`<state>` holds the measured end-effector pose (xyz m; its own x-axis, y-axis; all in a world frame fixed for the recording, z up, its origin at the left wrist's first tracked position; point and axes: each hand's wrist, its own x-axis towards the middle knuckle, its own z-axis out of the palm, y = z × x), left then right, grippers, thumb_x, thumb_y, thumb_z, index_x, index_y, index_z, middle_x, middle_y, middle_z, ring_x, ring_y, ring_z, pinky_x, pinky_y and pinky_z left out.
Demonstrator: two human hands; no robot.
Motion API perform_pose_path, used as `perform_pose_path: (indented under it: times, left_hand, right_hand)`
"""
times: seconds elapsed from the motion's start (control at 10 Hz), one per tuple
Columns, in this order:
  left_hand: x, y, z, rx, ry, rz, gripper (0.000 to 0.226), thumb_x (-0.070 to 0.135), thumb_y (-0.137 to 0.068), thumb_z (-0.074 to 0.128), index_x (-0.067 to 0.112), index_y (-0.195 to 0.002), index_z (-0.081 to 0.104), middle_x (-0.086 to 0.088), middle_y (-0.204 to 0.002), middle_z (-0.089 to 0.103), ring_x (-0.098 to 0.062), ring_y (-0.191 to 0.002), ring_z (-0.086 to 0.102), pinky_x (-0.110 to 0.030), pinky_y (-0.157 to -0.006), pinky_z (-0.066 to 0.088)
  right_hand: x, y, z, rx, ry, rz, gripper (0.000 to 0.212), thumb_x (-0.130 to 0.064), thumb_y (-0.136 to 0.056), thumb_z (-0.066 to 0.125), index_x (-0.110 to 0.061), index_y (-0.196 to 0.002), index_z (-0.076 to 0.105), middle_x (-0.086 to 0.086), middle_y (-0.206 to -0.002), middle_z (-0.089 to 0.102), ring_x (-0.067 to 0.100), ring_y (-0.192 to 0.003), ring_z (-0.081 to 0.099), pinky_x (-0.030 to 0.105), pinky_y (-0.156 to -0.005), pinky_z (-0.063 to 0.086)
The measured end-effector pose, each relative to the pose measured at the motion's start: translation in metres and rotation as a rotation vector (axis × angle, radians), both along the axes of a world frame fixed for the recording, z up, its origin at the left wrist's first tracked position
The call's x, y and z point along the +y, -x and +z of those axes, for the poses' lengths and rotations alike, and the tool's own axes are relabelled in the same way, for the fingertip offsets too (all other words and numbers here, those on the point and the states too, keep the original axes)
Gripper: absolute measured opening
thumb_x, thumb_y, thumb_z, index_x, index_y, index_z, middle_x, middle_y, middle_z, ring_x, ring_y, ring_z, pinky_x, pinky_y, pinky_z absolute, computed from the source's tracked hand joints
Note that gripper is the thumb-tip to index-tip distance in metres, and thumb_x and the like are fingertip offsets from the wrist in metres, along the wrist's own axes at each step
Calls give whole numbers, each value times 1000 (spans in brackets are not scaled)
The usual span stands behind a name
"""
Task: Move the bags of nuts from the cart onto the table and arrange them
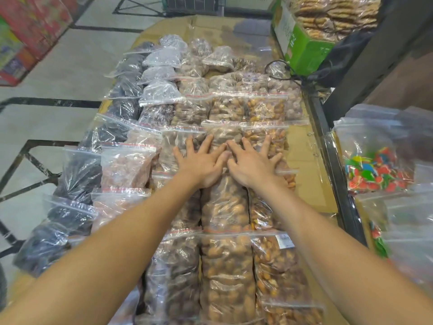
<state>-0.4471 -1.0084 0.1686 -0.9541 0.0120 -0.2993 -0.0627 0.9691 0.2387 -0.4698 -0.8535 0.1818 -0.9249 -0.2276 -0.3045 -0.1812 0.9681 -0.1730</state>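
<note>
Fingers point(209, 141) splayed wide on both hands, pressing flat, gripping nothing. Left hand point(201, 163) and right hand point(251, 164) sit side by side, nearly touching, on top of a bag of brown nuts point(225, 134) mid-table. Around them, more zip bags of nuts point(225, 266) lie in rows on the cardboard-covered table point(302, 160). Candy bags point(377, 170) off right.

Both bare forearms reach forward from the lower corners and converge toward the middle. The left hand point(202, 164) lies palm down with fingers spread wide and flat, and the right hand point(251, 164) mirrors it, fingers fanned and straight. The two hands sit side by side, their inner fingers touching or nearly so.
</note>
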Motion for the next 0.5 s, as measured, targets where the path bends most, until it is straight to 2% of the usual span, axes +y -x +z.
perform_pose_path:
  times: [0.1, 0.2, 0.3, 0.4, 0.5]
  left_hand:
    - [-4, -4, -4, -16, 45, -49, 62, 78, -90, -4, 64, -151, 0, 16, -168, -13, -40, -152, -22, -75, -113, -11]
    - [-4, 1, 1, -56, -13, -17, 64, 79, -90, -3, 62, -152, 3, 16, -167, -15, -40, -151, -25, -74, -111, -16]
    - [-2, -8, 6, -55, -13, -44, 66, 77, -92, -2, 57, -155, 2, 9, -168, -17, -42, -150, -24, -74, -113, -15]
    - [-11, -23, 9, 13, -33, -40, 68, 74, -95, 2, 49, -158, 3, 1, -169, -14, -46, -152, -14, -70, -118, -3]
    - [-16, -41, 24, 80, -75, 31, 73, 73, -96, 5, 40, -161, 1, -7, -170, -3, -45, -153, -4, -66, -121, 3]
  right_hand:
    - [6, -3, -1, -8, -32, 35, 64, -59, -100, 29, -51, -160, 8, -7, -174, 3, 51, -151, -23, 85, -110, 2]
    - [6, 4, 5, -74, 24, -7, 62, -56, -100, 32, -53, -158, 12, -8, -173, 6, 47, -151, -28, 84, -111, -2]
    - [5, 3, 17, -120, 103, -23, 53, -48, -104, 32, -54, -156, 22, -3, -174, 6, 45, -152, -27, 83, -111, -7]
    - [16, -16, 24, -29, 94, -26, 50, -52, -105, 32, -55, -154, 24, 4, -174, 4, 43, -155, -19, 80, -113, -3]
    - [27, -47, 32, 94, 101, -30, 58, -59, -103, 31, -45, -159, 20, 8, -173, 6, 41, -157, -8, 75, -119, 4]
